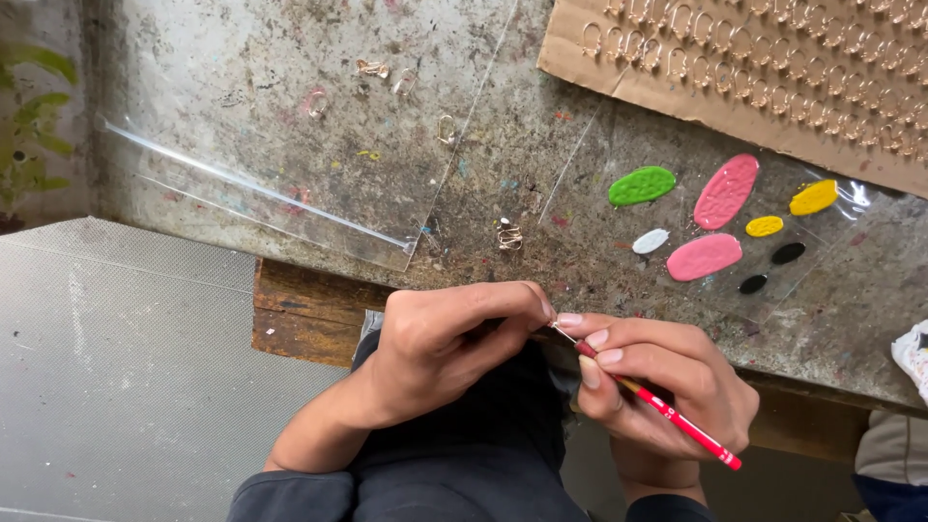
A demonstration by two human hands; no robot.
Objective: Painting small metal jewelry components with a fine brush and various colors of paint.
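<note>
My right hand [667, 387] grips a thin red paintbrush [667, 413] like a pen, its tip pointing left toward my left hand. My left hand [449, 338] is pinched shut at the fingertips right at the brush tip; what it pinches is too small to see. Both hands hover at the near edge of a stained worktable [290, 106]. On a clear plastic sheet to the right lie paint blobs: green [642, 185], two pink [726, 190], yellow [813, 197], white [651, 241] and black [788, 253].
A cardboard sheet [619, 68] holding rows of several small golden rings lies at the back right. Loose rings [509, 235] are scattered on the table. Another clear plastic sheet [290, 193] covers the left part. A wooden plank [309, 309] sits under the table edge.
</note>
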